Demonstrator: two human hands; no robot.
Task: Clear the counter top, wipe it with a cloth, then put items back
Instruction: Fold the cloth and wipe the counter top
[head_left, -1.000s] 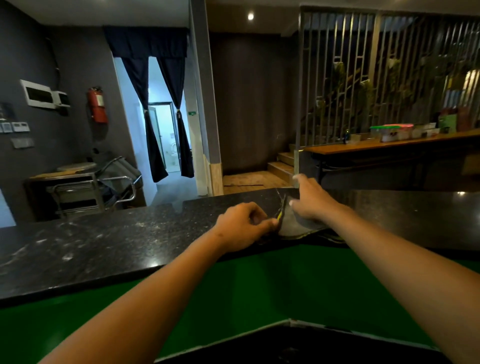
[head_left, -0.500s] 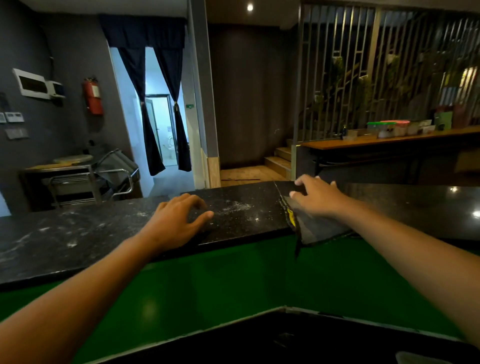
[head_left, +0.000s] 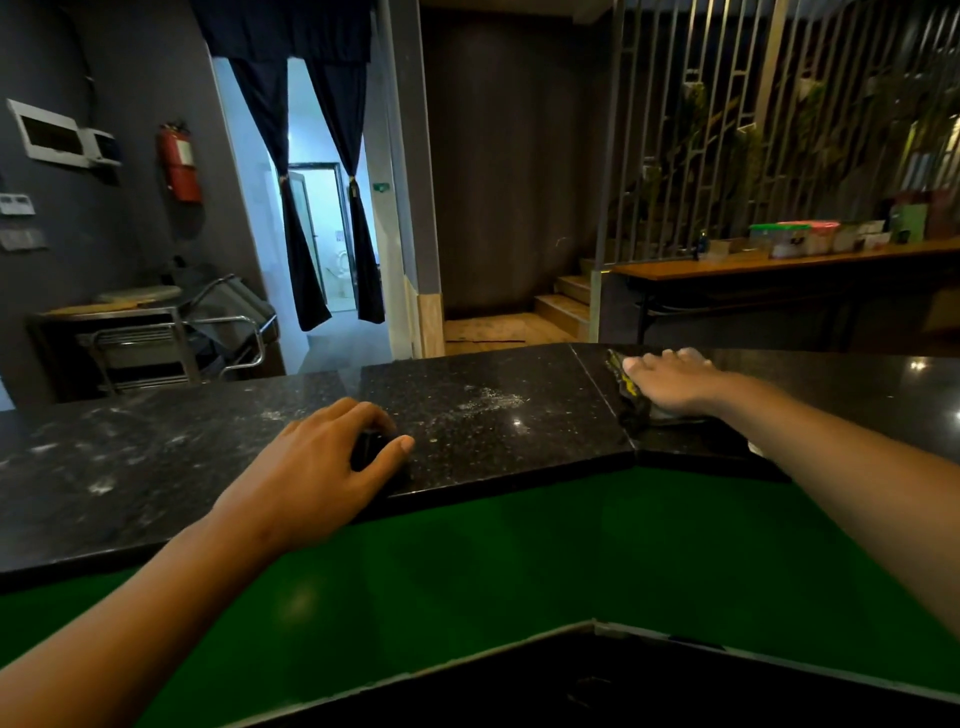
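Here the right hand (head_left: 670, 382) presses flat fingers on the cloth (head_left: 631, 400); left hand (head_left: 317, 467) rests loosely curled on the counter (head_left: 493, 415).

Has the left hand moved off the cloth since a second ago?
Yes. The left hand has moved left along the black counter, away from the cloth under the right hand.

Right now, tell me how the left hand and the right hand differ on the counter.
The left hand rests bare on the counter with fingers loosely curled; the right hand lies flat with straight fingers, pressing the cloth. The left sits near the front edge, the right farther back. Both are palm down.
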